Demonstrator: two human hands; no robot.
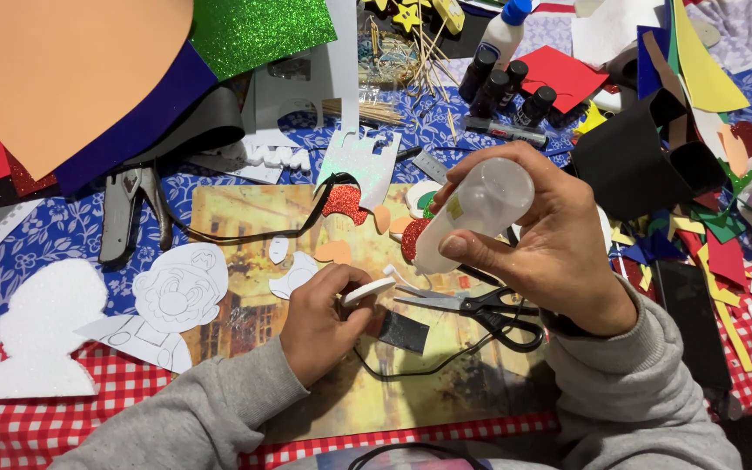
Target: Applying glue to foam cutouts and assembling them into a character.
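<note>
Two hands are busy over the picture board (324, 400) on my tabletop (36, 231). My right hand (550, 252) is closed around one clear glue bottle (472, 213), tipped long-ways down and left. Its tip points at one small white foam piece (367, 290), pinched in my left hand (319, 322) just below. One pair of black scissors (489, 309) lies between them.

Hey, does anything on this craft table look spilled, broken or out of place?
Nothing spilled or damaged. The right hand tilts a glue bottle toward a white foam piece in the left hand. Coloured offcuts lie scattered at right.
</note>
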